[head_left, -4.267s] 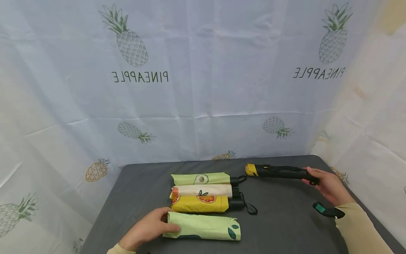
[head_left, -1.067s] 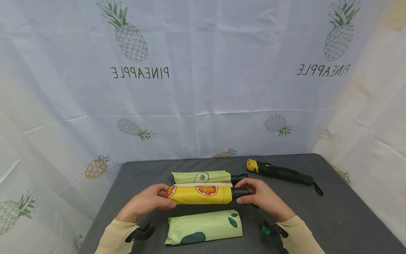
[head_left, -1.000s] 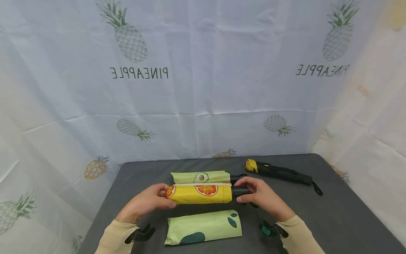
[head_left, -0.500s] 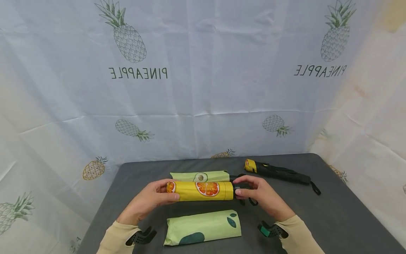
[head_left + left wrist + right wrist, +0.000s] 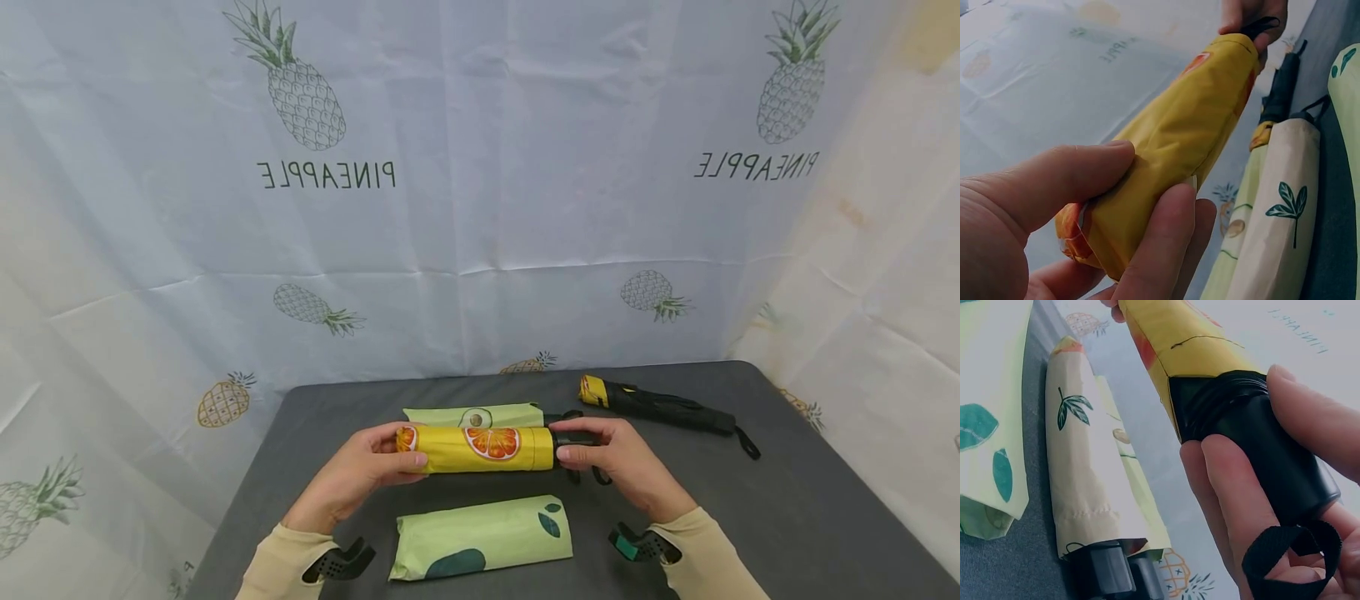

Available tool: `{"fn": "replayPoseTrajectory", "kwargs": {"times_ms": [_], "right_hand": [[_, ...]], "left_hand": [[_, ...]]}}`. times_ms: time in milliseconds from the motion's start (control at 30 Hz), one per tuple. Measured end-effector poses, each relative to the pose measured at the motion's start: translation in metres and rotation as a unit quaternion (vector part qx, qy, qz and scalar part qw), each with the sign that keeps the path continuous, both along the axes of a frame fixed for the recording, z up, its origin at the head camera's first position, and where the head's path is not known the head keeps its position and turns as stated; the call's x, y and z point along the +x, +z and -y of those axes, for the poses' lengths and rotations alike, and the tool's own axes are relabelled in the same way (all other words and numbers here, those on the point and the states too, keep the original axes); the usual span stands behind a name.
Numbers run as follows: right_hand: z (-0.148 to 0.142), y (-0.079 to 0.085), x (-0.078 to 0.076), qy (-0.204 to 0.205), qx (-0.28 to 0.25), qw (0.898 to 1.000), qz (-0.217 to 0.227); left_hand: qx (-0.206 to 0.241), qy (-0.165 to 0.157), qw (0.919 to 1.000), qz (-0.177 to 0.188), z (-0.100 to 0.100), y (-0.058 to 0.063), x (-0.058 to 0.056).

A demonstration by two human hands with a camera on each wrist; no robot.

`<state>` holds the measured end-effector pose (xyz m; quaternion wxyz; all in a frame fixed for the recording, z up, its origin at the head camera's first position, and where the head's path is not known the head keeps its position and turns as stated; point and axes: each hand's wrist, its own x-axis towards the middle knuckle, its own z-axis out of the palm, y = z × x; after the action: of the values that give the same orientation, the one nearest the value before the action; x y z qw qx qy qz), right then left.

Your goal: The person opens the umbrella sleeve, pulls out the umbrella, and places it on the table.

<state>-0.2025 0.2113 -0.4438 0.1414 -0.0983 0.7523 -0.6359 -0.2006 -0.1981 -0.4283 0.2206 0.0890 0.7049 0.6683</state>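
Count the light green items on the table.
2: the leaf-printed item in front; the avocado-printed item farther back, partly hidden by the yellow umbrella in the head view.

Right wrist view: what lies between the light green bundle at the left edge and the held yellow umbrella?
The cream umbrella and, partly hidden behind it, the green avocado-print umbrella; both show in the right wrist view.

My table [image 5: 757,525]: dark grey, far corners rounded.
Avocado umbrella [image 5: 510,415]: lies near the middle of the far edge.
Cream umbrella [image 5: 1088,469]: just beside it, on my side.
Black umbrella [image 5: 663,406]: near the far right corner, strap toward the right edge.
Pale green cover [image 5: 483,536]: farthest from the far edge.
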Motion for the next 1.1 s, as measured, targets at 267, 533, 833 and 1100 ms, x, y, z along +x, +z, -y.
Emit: {"fn": "replayPoseTrajectory", "kwargs": {"times_ms": [267,533,833,1100], "right_hand": [[-0.002,0.001,-0.001,-0.026,0.005,1.000,0.000],[-0.008,0.004,0.000,-0.020,0.002,1.000,-0.006],[-0.013,0.009,0.001,-0.014,-0.003,1.000,-0.007],[-0.016,0.011,0.002,-0.014,-0.009,1.000,-0.008]], "left_hand": [[0.017,-0.006,0.9998,-0.005,-0.001,0.003,0.001],[0.023,-0.005,0.9997,-0.007,-0.001,0.004,0.003],[0.025,-0.014,0.9995,-0.008,0.000,0.006,0.004],[0.023,-0.018,0.9995,-0.009,0.003,0.006,0.004]]}}
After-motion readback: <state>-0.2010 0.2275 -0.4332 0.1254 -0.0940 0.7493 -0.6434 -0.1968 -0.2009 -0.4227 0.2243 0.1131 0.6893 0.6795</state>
